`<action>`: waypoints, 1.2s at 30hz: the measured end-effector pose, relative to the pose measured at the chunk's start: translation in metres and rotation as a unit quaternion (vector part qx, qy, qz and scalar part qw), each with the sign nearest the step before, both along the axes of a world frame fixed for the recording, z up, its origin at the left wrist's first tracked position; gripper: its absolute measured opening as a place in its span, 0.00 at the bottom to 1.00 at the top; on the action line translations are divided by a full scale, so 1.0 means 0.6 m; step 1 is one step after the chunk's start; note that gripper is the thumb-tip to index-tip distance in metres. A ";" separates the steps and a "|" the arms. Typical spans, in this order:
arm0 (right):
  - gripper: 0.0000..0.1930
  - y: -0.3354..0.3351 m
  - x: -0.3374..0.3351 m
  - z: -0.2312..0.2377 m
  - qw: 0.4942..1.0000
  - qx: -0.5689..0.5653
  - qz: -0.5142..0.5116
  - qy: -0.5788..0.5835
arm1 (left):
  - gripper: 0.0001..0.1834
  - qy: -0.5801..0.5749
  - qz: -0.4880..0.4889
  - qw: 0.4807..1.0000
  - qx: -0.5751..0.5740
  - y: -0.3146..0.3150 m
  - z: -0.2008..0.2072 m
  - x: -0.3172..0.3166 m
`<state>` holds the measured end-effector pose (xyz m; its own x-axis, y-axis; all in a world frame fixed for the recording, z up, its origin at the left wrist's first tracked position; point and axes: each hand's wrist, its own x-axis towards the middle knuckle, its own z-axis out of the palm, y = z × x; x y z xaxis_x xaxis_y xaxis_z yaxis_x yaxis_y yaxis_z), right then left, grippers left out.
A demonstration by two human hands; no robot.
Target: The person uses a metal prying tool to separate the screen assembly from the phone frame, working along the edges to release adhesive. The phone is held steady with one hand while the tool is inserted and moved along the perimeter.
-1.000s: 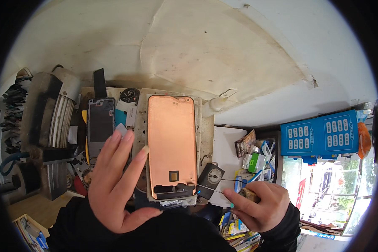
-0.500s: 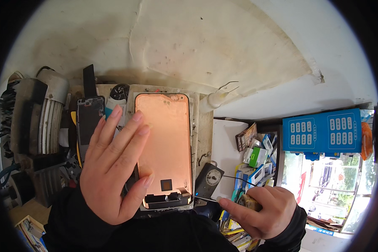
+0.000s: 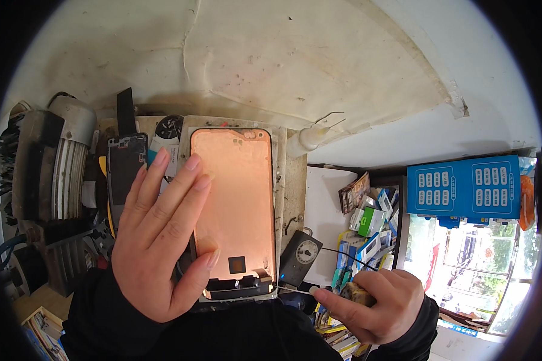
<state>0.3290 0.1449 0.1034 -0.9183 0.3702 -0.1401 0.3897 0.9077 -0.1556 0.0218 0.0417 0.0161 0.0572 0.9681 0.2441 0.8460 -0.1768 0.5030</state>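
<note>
A phone screen panel [image 3: 238, 198] with a copper-coloured back lies face down on a flat pale plate [image 3: 279, 210]. It has a small dark square near its near end and a black strip along that end. My left hand [image 3: 162, 234] lies over its left edge, fingers stretched out and thumb on the copper surface. Off the panel's near right corner, my right hand [image 3: 376, 307] is closed round the yellowish-brown handle of a thin metal-shafted tool [image 3: 295, 291]. The shaft points left at that corner; whether its tip touches the panel I cannot tell.
A dark phone frame [image 3: 126, 168] lies left of the panel, beside a motor-like machine [image 3: 72, 162]. A white bottle with bent metal needles [image 3: 310, 138] stands far right of the plate. A black box with a dial [image 3: 301, 256] and small cartons [image 3: 370, 222] are at right.
The tool's tip has shifted slightly nearer to me at the panel's corner. My left hand stays on the panel, and the whole view has shifted slightly.
</note>
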 end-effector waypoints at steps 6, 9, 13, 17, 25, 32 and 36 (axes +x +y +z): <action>0.26 -0.002 0.001 -0.001 1.000 -0.001 -0.004 -0.002 | 0.37 -0.008 0.005 1.000 0.000 0.000 -0.001 0.002; 0.26 -0.001 0.002 -0.001 1.000 -0.018 -0.003 -0.003 | 0.37 -0.002 0.002 1.000 -0.007 -0.002 0.001 0.001; 0.25 -0.004 0.001 -0.002 1.000 -0.001 -0.006 0.000 | 0.37 -0.017 0.013 1.000 0.004 0.000 -0.004 0.004; 0.24 -0.006 -0.001 0.001 1.000 0.013 -0.018 0.001 | 0.37 -0.016 0.015 1.000 0.004 -0.001 -0.004 0.004; 0.23 -0.002 -0.003 0.001 1.000 0.010 -0.009 -0.003 | 0.36 -0.024 0.014 1.000 0.007 -0.001 -0.006 0.005; 0.22 -0.004 0.000 -0.002 1.000 0.009 -0.009 -0.004 | 0.37 -0.021 0.018 1.000 -0.001 -0.002 -0.006 0.007; 0.22 -0.005 0.002 -0.005 1.000 0.006 -0.014 0.003 | 0.37 -0.020 0.017 1.000 -0.001 -0.002 -0.006 0.007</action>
